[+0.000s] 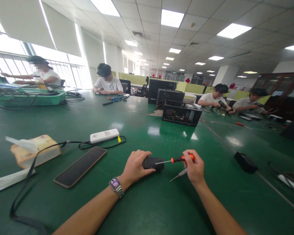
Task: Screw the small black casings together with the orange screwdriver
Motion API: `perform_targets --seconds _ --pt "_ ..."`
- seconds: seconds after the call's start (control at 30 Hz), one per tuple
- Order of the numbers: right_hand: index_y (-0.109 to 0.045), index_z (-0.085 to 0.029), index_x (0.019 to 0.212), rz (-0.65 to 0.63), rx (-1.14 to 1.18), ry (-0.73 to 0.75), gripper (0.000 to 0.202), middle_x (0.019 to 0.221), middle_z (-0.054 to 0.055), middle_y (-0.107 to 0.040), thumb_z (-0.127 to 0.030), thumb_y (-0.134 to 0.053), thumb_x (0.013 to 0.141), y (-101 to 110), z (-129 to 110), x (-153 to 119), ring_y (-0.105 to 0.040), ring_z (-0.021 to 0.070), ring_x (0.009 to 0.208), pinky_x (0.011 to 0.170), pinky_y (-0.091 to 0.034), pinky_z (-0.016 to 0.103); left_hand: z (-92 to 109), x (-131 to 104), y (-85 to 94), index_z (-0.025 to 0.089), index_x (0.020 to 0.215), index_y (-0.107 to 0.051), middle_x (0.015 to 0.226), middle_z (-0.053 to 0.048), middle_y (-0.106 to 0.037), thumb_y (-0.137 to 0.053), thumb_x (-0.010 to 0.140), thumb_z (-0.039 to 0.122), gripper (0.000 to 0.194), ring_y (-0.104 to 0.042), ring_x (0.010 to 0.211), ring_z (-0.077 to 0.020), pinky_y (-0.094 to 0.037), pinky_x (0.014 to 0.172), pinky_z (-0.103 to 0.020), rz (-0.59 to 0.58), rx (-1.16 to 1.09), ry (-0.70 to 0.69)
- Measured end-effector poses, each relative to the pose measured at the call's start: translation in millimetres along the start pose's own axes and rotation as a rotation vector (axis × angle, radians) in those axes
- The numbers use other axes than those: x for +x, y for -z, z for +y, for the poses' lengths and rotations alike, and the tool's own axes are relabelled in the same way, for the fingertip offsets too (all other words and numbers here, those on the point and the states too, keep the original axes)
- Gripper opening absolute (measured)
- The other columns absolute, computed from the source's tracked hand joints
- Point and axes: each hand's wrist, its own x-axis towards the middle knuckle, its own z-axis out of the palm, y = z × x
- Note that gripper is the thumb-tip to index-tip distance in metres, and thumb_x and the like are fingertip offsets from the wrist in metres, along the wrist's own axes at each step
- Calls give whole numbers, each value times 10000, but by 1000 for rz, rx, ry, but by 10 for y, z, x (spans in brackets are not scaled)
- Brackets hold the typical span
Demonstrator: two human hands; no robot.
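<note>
My left hand (136, 167), with a watch (116, 186) on its wrist, grips the left end of a small black block-shaped device (154, 163) lying on the green table. In my right hand (194, 165) is an orange and black screwdriver (178, 159). Its shaft points left and its tip meets the top of the black device. A second screwdriver with a clear grey handle (179, 175) slants down and left below it, its handle end hidden by my right hand.
A phone (80, 166), tissue pack (36, 150) and white power strip (104, 135) with its cable are at the left. Ahead stands an open computer case (182, 113). A black adapter (245, 162) lies at the right. Several people sit around the table's far edges.
</note>
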Motion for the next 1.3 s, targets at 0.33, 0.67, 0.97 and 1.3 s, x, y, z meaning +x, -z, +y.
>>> perform_targets --seconds 0.33,0.67,0.97,1.3 --pt "-614 -186 827 -85 -106 129 167 678 -10 -584 -336 -559 877 -7 -51 -47 -518 122 554 531 -413 239 -23 -10 -9 225 1045 -580 1000 -55 -637 -735 762 343 344 -564 929 -244 -473 825 -360 80 -117 -22" --pt "-625 -188 779 -56 -200 257 171 683 -9 -595 -306 -549 877 16 -119 -32 -532 128 594 581 -431 239 -5 -2 12 222 1039 -601 1000 -51 -642 -740 753 316 331 -568 922 -239 -491 818 -359 82 -123 -17" --pt "-623 -187 775 -49 -205 238 192 677 -2 -597 -331 -547 877 16 -111 -28 -532 134 591 574 -436 246 -3 -2 14 219 1041 -604 999 -59 -643 -734 751 325 334 -573 928 -242 -493 820 -366 79 -130 -22" --pt "-618 -193 787 -34 -316 402 123 674 2 -638 -293 -584 851 35 -184 -40 -582 133 558 552 -462 245 0 -1 28 223 1038 -596 983 -51 -636 -727 759 336 329 -567 905 -237 -493 801 -359 72 -99 -31"
